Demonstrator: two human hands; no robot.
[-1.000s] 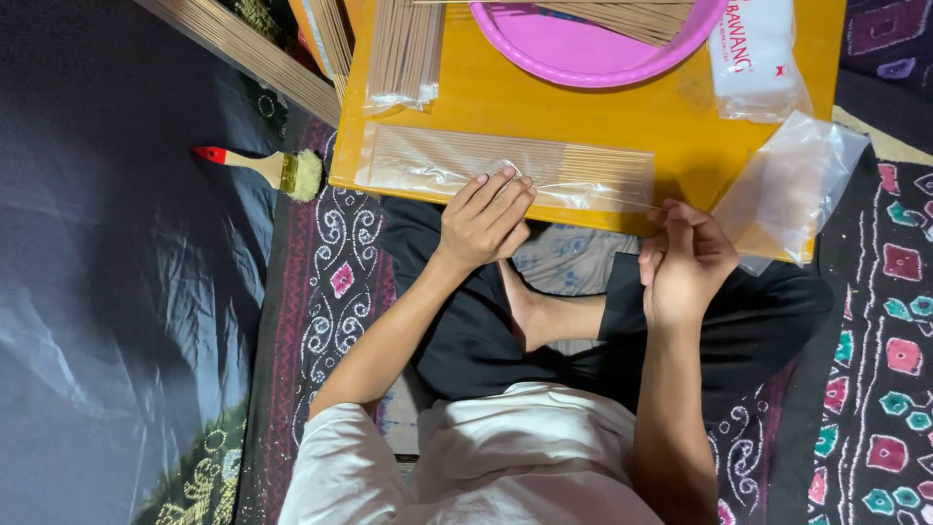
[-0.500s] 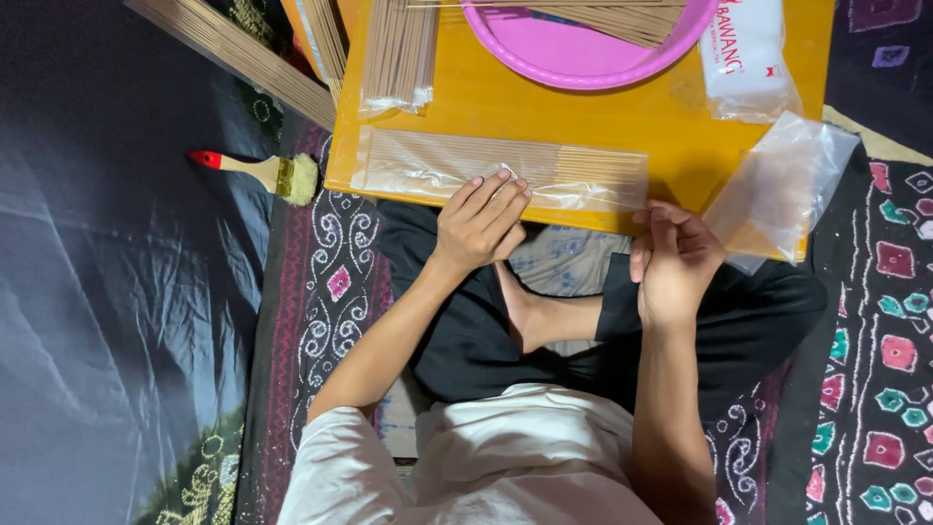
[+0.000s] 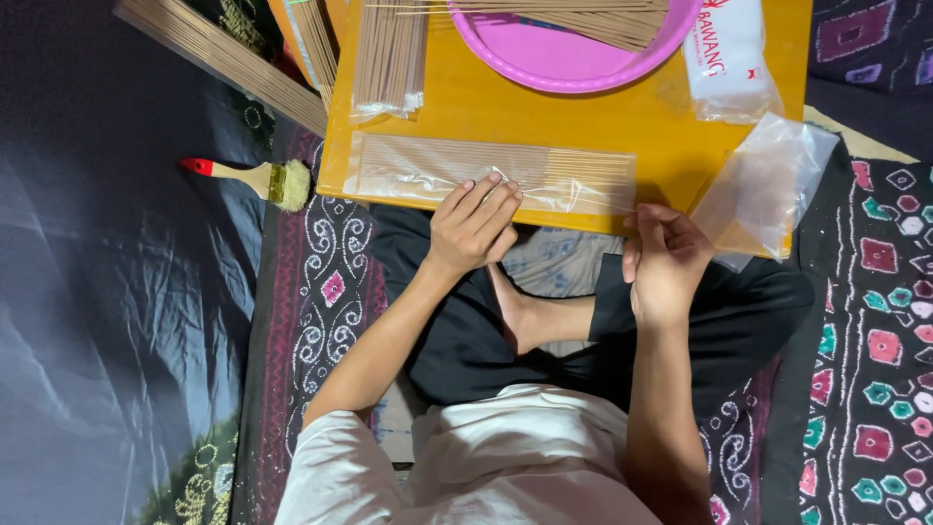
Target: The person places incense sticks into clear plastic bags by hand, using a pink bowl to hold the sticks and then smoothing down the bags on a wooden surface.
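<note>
A long clear plastic sleeve filled with thin tan sticks (image 3: 486, 175) lies along the near edge of a yellow board (image 3: 583, 117). My left hand (image 3: 474, 226) rests flat on its middle, fingertips pressing the plastic. The sticks poke out of the sleeve's right end, and there my right hand (image 3: 666, 258) has its fingers curled, fingertips touching the stick ends and the sleeve's open mouth.
On the board stand a pink basin (image 3: 573, 49) holding loose sticks, another packed sleeve (image 3: 389, 58), a white printed packet (image 3: 729, 58) and empty clear bags (image 3: 768, 185). A red-handled brush (image 3: 258, 178) lies left on the patterned mat. More stick bundles (image 3: 224, 63) lie far left.
My right hand has moved left and up from the board's edge to the open right end of the sleeve. My left hand has stayed on the sleeve.
</note>
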